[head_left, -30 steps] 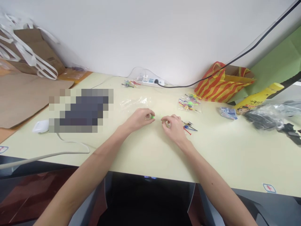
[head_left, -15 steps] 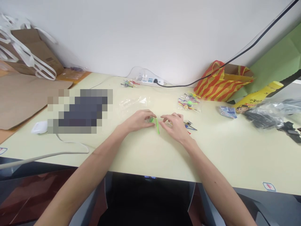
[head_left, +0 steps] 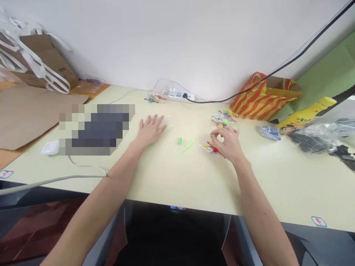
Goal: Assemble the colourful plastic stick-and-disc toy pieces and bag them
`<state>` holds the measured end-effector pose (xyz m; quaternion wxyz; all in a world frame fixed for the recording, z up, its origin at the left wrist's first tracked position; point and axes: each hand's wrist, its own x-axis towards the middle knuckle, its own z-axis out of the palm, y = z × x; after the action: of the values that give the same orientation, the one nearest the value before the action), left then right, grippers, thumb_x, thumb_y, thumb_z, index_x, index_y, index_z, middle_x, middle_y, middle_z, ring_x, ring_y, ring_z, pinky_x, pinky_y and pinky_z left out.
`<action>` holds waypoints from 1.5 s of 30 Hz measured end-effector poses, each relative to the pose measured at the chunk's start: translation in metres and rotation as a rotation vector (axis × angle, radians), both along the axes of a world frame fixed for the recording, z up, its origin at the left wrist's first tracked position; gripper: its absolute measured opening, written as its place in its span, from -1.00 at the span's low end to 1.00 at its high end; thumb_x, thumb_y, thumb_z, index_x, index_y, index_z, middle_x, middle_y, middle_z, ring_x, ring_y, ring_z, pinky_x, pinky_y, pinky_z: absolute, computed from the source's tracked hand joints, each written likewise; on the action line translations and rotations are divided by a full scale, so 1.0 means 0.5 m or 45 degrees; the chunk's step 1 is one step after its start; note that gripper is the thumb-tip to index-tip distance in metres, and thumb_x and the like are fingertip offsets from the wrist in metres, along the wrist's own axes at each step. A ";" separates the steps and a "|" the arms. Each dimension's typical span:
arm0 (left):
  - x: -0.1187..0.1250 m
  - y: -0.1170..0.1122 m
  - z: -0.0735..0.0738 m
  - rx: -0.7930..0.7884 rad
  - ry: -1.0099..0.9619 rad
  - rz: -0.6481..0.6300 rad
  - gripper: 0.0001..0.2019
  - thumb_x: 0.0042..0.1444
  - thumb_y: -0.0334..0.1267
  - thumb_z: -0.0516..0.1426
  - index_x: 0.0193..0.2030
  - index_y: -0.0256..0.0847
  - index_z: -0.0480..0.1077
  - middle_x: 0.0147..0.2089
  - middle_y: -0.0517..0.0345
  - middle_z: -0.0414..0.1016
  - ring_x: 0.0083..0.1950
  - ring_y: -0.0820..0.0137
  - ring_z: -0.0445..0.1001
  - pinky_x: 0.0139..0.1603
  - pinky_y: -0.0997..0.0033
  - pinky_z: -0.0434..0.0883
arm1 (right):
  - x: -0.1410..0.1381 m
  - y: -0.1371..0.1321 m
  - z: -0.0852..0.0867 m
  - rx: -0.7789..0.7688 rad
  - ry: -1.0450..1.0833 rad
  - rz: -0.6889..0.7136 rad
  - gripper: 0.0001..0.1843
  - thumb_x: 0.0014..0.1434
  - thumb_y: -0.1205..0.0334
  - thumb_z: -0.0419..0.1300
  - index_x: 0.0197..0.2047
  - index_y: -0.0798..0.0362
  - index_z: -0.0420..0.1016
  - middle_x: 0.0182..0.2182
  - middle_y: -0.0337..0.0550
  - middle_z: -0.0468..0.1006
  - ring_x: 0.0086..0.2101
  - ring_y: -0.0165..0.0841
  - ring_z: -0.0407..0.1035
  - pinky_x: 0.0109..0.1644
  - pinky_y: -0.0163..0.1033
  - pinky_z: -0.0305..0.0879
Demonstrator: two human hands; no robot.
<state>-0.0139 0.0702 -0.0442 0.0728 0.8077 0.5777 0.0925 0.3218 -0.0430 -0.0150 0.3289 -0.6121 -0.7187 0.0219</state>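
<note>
Head view: green disc (head_left: pixel 180 140) lies on counter (head_left: pixel 177 177); green stick (head_left: pixel 187 146) just right of disc. Half-second ago both were by left hand (head_left: pixel 149 130); now clear of it, so pieces appear set down separate. Left hand left of disc, palm down, grip spread. Right hand (head_left: pixel 226 142) right of disc, over loose coloured parts (head_left: pixel 211 148), thumb and forefinger ringed; cannot tell whether grip pinches anything.

Left forearm (head_left: pixel 102 199): bare, slanting up from 7 o'clock toward 1.
Left hand (head_left: pixel 149 131): at 9 o'clock from centre, palm down, fingers spread between 12 and 2.
Right forearm (head_left: pixel 256 207): bare, angled from 5 o'clock toward 11.
Right hand (head_left: pixel 229 144): at 3 o'clock, thumb and forefinger curved into a ring, tips toward 10.
</note>
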 end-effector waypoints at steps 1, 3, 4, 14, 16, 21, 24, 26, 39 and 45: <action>-0.005 0.002 -0.002 -0.024 0.033 -0.010 -0.32 0.41 0.23 -0.24 0.58 0.10 -0.10 0.63 0.09 -0.16 0.62 -0.18 -0.22 0.51 -0.38 -0.24 | 0.001 -0.002 0.001 -0.040 -0.031 0.037 -0.82 0.28 0.15 0.19 -0.30 -0.06 0.61 -0.31 -0.18 0.67 -0.19 -0.15 0.40 0.06 0.05 0.01; -0.013 0.008 -0.002 -0.074 0.075 -0.025 -0.30 0.37 0.31 -0.22 0.57 0.20 -0.08 0.64 0.23 -0.18 0.61 -0.28 -0.31 0.49 -0.43 -0.32 | 0.000 -0.006 0.001 -0.121 -0.086 0.112 -0.81 0.27 0.11 0.22 -0.31 -0.07 0.62 -0.33 -0.17 0.66 -0.17 -0.14 0.40 0.05 0.05 0.00; -0.018 0.012 -0.002 -0.096 0.084 -0.035 -0.29 0.34 0.34 -0.20 0.56 0.25 -0.08 0.64 0.30 -0.20 0.60 -0.34 -0.35 0.48 -0.47 -0.35 | -0.001 -0.008 0.000 -0.151 -0.112 0.146 -0.81 0.27 0.09 0.22 -0.32 -0.07 0.62 -0.33 -0.17 0.65 -0.16 -0.13 0.39 0.05 0.05 0.00; -0.037 0.019 0.009 0.043 0.052 -0.106 -0.39 0.41 0.21 -0.21 0.52 0.18 0.11 0.63 0.22 -0.14 0.64 -0.09 -0.31 0.49 -0.45 -0.43 | -0.011 -0.018 0.007 -0.231 -0.202 0.296 -0.73 0.21 -0.10 0.32 -0.25 -0.08 0.63 -0.28 -0.12 0.64 -0.13 -0.10 0.36 0.08 0.09 -0.03; -0.027 0.016 0.015 0.190 -0.032 -0.082 -0.44 0.47 0.02 -0.26 0.49 0.06 0.18 0.60 0.16 -0.03 0.63 0.04 -0.19 0.55 -0.31 -0.31 | -0.018 -0.018 0.008 -0.224 -0.193 0.302 -0.73 0.23 -0.09 0.31 -0.26 -0.07 0.62 -0.31 -0.13 0.63 -0.14 -0.12 0.37 0.09 0.09 -0.03; -0.007 0.023 0.003 0.178 -0.098 -0.085 -0.44 0.44 -0.15 -0.20 0.45 -0.35 0.22 0.50 -0.14 0.21 0.53 0.16 0.13 0.54 0.09 0.06 | -0.030 -0.015 0.004 -0.149 -0.154 0.266 -0.76 0.31 -0.01 0.25 -0.28 -0.05 0.58 -0.35 -0.16 0.61 -0.16 -0.16 0.39 0.14 0.08 -0.05; -0.007 0.026 -0.011 0.078 0.019 -0.130 -0.39 0.44 -0.05 -0.20 0.51 -0.28 0.13 0.54 -0.14 0.12 0.56 -0.01 0.04 0.52 -0.12 0.02 | -0.030 -0.016 0.004 -0.122 -0.130 0.237 -0.72 0.35 -0.01 0.20 -0.31 -0.06 0.57 -0.37 -0.17 0.62 -0.17 -0.17 0.40 0.15 0.09 -0.06; -0.008 0.025 -0.014 0.019 0.073 -0.098 -0.39 0.44 0.03 -0.22 0.55 -0.05 0.07 0.59 0.03 0.01 0.59 -0.18 -0.11 0.48 -0.37 -0.09 | -0.029 -0.017 0.005 -0.123 -0.121 0.230 -0.70 0.36 -0.01 0.18 -0.33 -0.06 0.57 -0.38 -0.16 0.62 -0.18 -0.16 0.40 0.15 0.09 -0.06; 0.005 0.014 0.009 -0.105 0.091 0.009 -0.22 0.21 0.47 -0.14 0.52 0.32 0.01 0.64 0.19 -0.19 0.53 -0.60 -0.35 0.33 -0.70 -0.33 | -0.028 -0.013 0.005 -0.131 -0.090 0.227 -0.68 0.37 0.00 0.15 -0.35 -0.05 0.57 -0.38 -0.15 0.63 -0.17 -0.15 0.42 0.13 0.07 -0.03; -0.005 0.002 0.019 -0.012 0.035 -0.033 -0.12 0.19 0.47 -0.04 0.57 0.22 -0.11 0.65 0.12 -0.36 0.60 -0.35 -0.46 0.41 -0.59 -0.36 | -0.014 -0.013 0.009 -0.095 -0.055 0.197 -0.68 0.37 0.00 0.14 -0.33 -0.05 0.57 -0.34 -0.15 0.65 -0.15 -0.15 0.43 0.13 0.07 -0.04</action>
<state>-0.0162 0.0714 -0.0346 0.0700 0.8159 0.5686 0.0779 0.3147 -0.0494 -0.0104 0.2876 -0.5669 -0.7696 0.0607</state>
